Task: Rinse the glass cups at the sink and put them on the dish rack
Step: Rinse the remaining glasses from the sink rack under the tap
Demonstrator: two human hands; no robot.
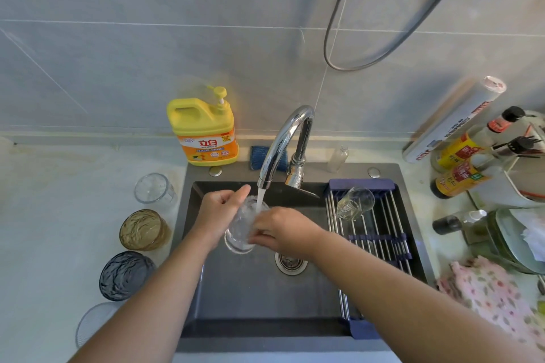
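I count one glass cup point(354, 203) done: it lies on the dish rack point(380, 237), near the rack's back edge, and the rack spans the right side of the sink point(265, 298). The cup in hand point(237, 240) is clear and sits tilted under the faucet point(283, 138), toward the sink's back left corner, with the water stream point(261, 199) running into its mouth. I judge this to be the rinse of the second cup, not yet finished. More cups wait on the counter in a line beside the sink's left edge: a clear cup point(154, 188) furthest back, then an amber cup point(144, 230), then a dark grey cup point(126, 275). A pale round rim point(94, 324) near the counter's front edge is too cut off for me to name. So most of the job is left. My left hand point(219, 209) wraps the cup's far side, fingers curled round the wall and thumb up near the rim. My right hand point(283, 230) closes on the near side with bent fingers touching the glass. I cannot tell whether it rubs the cup or only steadies it.
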